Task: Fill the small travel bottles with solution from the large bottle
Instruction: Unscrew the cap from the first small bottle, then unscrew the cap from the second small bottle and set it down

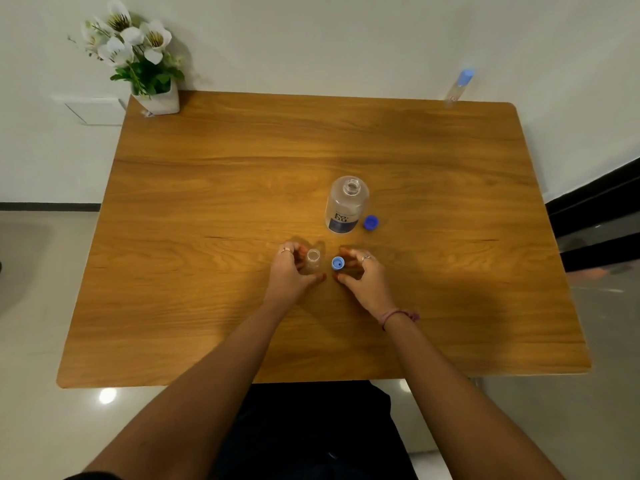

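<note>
Wooden table (214, 209) stands against a white wall, with a flower pot (160, 98) at its far left corner and a capped small bottle (458, 86) at its far right corner. Near the middle stands the open large bottle (346, 206), its blue cap (371, 222) just beside it. Nearer the front edge, the left hand (289, 271) curls around an open small travel bottle (312, 259); the right hand (360, 273) pinches a light-blue cap (338, 263).

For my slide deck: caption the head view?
Left hand holds open travel bottle; right hand holds its cap; large bottle uncapped.
</note>
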Demonstrator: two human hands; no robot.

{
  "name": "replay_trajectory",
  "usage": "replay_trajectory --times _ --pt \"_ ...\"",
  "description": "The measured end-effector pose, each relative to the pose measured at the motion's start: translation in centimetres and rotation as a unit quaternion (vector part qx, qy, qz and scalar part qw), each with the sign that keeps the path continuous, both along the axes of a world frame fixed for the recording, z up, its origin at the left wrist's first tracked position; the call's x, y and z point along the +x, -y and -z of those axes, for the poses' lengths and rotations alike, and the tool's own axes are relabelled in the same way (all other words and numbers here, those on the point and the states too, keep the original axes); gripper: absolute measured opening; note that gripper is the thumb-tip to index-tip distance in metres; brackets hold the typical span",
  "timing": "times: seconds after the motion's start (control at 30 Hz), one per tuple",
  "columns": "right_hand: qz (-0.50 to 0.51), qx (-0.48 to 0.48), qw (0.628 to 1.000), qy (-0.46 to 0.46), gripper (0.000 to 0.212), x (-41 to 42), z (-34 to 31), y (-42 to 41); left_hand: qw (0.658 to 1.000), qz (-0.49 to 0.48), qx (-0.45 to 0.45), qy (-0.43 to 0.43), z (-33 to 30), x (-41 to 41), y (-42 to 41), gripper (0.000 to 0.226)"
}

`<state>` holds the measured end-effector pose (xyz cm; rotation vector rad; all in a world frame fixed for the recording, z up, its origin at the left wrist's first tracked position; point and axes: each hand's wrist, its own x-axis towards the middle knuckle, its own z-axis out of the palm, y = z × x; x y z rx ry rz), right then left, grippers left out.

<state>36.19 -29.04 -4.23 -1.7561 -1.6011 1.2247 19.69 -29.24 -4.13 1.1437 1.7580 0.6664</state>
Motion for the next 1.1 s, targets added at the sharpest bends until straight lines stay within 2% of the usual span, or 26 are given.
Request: replay_trajectory --times 0.13,0.23,0.3,0.37,0.47,0.63,0.73,0.9,1.1 --pt "-0.016 -0.017 1.000 0.002 0.050 1.7 -0.1 -0.1 0.993 0.099 -0.041 -0.046 -1.0 -2.1 -0.1 0.059" --pt "-0.004 -0.014 1.000 0.010 0.045 3.8 -0.2 -0.1 0.973 0.197 -0.092 -0.077 -2.0 -5.5 -0.9 0.049" --pt "0.018 -0.008 1.000 0.002 0.040 5.4 -0.6 -0.5 0.965 0.215 -0.107 -0.107 -3.0 -7.3 -2.1 0.041" --pt "0.049 0.009 0.999 -0.016 0.037 6.7 -1.1 -1.3 0.971 0.183 -0.082 -0.129 -4.2 -8.0 -3.7 0.031" --pt "0.096 0.036 0.994 -0.041 0.037 8.2 -2.2 -3.3 0.990 0.075 -0.006 -0.116 -6.4 -6.9 -6.5 0.021" --pt "0.141 0.056 0.985 -0.081 0.032 10.4 -4.5 -8.2 0.991 -0.016 0.103 -0.081 -10.3 -1.5 -11.5 0.014" --pt "0.168 0.085 0.979 -0.078 0.029 12.4 -6.2 -12.3 0.990 -0.020 0.138 -0.034 -12.9 2.5 -14.9 0.013" --pt "0.196 0.123 0.971 -0.058 0.031 16.1 -8.9 -20.5 0.984 0.006 0.177 -0.008 -16.1 8.2 -19.9 0.013" --pt "0.176 0.129 0.975 0.034 0.042 18.8 -10.0 -30.0 0.983 0.019 0.183 -0.002 -17.1 12.6 -23.7 0.012"
